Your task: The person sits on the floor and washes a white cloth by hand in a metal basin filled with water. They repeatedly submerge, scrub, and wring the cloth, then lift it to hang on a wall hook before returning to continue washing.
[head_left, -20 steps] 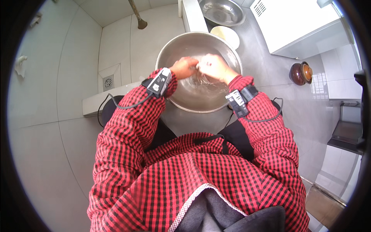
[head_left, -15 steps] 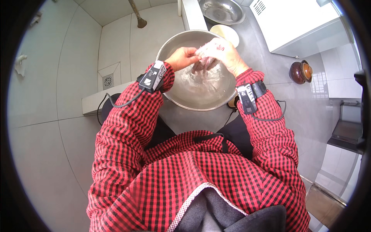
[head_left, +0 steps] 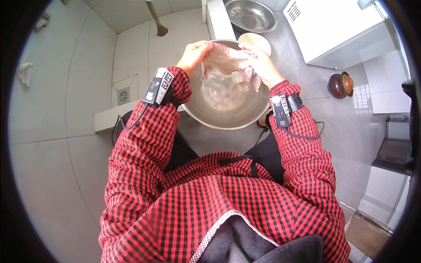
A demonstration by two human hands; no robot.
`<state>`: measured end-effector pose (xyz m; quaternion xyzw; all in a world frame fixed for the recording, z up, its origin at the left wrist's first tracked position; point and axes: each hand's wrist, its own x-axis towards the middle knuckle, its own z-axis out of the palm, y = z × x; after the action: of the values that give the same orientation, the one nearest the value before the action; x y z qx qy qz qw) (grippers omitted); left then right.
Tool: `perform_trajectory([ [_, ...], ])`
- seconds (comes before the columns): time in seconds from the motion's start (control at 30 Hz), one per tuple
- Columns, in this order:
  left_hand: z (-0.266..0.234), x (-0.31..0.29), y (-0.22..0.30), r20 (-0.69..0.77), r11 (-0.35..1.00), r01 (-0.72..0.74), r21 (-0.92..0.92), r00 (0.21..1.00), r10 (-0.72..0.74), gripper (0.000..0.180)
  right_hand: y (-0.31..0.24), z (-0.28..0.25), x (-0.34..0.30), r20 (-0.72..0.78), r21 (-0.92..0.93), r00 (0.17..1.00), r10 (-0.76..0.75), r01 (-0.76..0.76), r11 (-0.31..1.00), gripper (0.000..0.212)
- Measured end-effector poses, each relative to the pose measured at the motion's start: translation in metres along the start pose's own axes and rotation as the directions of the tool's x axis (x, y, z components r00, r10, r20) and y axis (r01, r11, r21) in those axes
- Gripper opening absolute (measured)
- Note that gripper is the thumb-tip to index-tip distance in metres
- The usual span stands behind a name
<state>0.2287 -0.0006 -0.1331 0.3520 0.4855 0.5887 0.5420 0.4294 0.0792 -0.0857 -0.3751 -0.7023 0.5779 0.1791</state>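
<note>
A wet, pale cloth with pink edges (head_left: 228, 59) is stretched between my two hands over a wide metal basin (head_left: 228, 128) of cloudy water. My left hand (head_left: 194, 57) pinches its left corner near the basin's far left rim. At the other end, my right hand (head_left: 262, 65) is closed on the bunched cloth, and folds of it hang below the fingers toward the water. The water is rippled under the cloth. Part of the basin's far rim is hidden behind the cloth and hands.
Behind the basin stand a pale round lid or bowl (head_left: 256, 42) and a second metal basin (head_left: 251, 16). A white cabinet (head_left: 337, 30) and a brown lidded pot (head_left: 340, 84) are on the right. A floor drain (head_left: 123, 96) lies left, past a low ledge (head_left: 105, 119).
The cloth was bunched between my close-set hands and is now spread wide. My left hand has moved up and left, drawing its corner out. My right hand stays near its place.
</note>
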Motion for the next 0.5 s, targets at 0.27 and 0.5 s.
perform_trajectory([
  [0.27, 0.023, -0.010, -0.013, -0.037, 0.782, 0.149, 0.605, 0.986, -0.160, 0.044, 0.048, 0.052, 0.013, -0.026, -0.318, 0.985, -0.173, 0.156, 0.935, 0.030],
  [0.5, 0.003, -0.023, -0.014, -0.029, 0.513, 0.140, 0.847, 0.975, -0.218, 0.053, 0.070, 0.077, -0.020, 0.236, -0.909, 0.943, 0.236, 0.128, 0.396, 0.023],
])
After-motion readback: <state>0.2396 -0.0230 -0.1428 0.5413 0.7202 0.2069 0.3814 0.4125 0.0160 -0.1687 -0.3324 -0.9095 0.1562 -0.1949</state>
